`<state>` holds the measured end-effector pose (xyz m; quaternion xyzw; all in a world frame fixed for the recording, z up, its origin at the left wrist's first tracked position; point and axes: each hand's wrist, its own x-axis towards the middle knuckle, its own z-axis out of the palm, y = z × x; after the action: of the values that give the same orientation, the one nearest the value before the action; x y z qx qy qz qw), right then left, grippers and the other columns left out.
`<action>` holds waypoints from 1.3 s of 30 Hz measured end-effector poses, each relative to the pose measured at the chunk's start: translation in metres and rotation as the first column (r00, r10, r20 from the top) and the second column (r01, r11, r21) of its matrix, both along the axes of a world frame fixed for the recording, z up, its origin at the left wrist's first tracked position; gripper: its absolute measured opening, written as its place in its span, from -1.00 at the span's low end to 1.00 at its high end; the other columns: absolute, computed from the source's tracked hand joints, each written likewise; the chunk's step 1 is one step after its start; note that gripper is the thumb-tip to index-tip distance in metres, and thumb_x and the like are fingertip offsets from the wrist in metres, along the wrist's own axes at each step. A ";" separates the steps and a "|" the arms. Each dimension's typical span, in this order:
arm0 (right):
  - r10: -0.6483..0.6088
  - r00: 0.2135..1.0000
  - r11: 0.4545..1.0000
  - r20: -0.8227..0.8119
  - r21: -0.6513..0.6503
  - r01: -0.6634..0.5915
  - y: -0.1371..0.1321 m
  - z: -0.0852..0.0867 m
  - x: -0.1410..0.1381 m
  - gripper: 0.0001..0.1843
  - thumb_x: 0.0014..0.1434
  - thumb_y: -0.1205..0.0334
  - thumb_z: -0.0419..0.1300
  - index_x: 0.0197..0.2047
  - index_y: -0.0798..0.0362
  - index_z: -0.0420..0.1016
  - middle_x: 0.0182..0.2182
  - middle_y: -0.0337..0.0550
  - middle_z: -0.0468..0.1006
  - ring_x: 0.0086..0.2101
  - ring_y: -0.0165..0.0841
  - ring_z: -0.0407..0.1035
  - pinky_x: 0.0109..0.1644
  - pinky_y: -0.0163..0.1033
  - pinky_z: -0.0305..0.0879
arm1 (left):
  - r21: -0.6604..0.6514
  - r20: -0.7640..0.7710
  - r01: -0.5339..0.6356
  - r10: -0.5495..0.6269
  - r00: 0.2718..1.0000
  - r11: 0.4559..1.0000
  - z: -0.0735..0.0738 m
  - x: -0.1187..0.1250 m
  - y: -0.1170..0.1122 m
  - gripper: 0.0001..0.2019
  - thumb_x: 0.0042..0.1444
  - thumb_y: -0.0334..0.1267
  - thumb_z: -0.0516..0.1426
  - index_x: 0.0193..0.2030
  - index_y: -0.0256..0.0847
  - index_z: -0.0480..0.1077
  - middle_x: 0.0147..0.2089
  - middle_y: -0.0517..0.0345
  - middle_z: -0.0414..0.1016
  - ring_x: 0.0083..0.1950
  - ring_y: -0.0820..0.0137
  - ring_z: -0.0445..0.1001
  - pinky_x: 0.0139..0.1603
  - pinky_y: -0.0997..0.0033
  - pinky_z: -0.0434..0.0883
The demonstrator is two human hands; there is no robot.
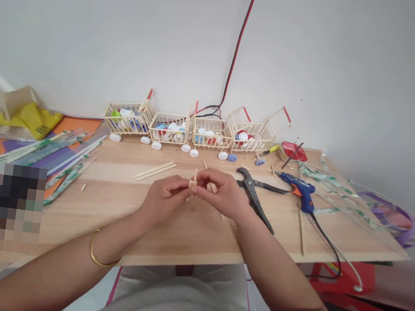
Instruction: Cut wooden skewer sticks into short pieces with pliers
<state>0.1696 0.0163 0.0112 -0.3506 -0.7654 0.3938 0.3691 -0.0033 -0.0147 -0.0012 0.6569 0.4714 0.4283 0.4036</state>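
Note:
My left hand (167,194) and my right hand (221,193) meet over the middle of the table, fingers pinched together. Between their fingertips is a small piece made of short wooden sticks (194,180); its lower part is mostly hidden by the fingers. A few loose wooden sticks (155,170) lie just beyond my left hand. To the right of my right hand rests a pair of black-handled cutters (254,195). A blue glue gun (300,189) lies farther right, its cord running off the table edge.
Several small stick-built carts (212,133) with bottle-cap wheels line the wall. A red dish (294,151) stands at the back right. Packaged sticks (65,157) and a yellow bag (30,119) lie left. The wooden table's front edge (185,267) is near my body.

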 end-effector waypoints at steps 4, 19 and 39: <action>0.007 0.999 0.998 -0.037 -0.060 -0.009 -0.002 -0.001 -0.001 -0.84 0.04 0.18 0.22 -0.40 0.11 0.43 -0.43 -0.19 0.45 -0.42 -0.45 0.31 -0.33 -0.33 0.24 | 0.035 -0.080 0.023 -0.020 0.997 0.999 -0.001 0.002 0.000 -0.84 0.07 -0.23 0.12 -0.38 -0.17 0.53 -0.39 0.12 0.47 -0.33 0.40 0.38 -0.27 0.48 0.23; 0.010 0.990 0.909 -0.141 -0.411 -0.067 0.005 -0.015 0.004 -0.71 -0.02 0.03 0.26 -0.47 0.09 0.37 -0.55 -0.26 0.47 -0.46 -0.42 0.37 -0.37 -0.31 0.27 | -0.302 0.228 0.169 -0.101 0.968 0.938 -0.006 0.004 0.004 -0.84 -0.01 -0.21 0.18 -0.40 -0.23 0.54 -0.39 0.11 0.53 -0.30 0.38 0.43 -0.20 0.45 0.31; 0.078 0.996 0.945 -0.045 -0.315 -0.089 0.003 -0.006 0.004 -0.56 -0.13 0.13 0.33 -0.19 0.06 0.33 -0.35 -0.25 0.39 -0.38 -0.46 0.28 -0.31 -0.33 0.25 | -0.609 0.602 0.309 0.173 0.779 0.730 -0.003 0.008 0.002 -0.80 -0.11 -0.30 0.29 -0.33 -0.39 0.51 -0.24 -0.09 0.56 -0.27 0.36 0.52 -0.20 0.38 0.47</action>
<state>0.1731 0.0189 0.0051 -0.3663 -0.7003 0.5324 0.3032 0.0050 -0.0127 -0.0046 0.3010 0.4076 0.4013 0.7630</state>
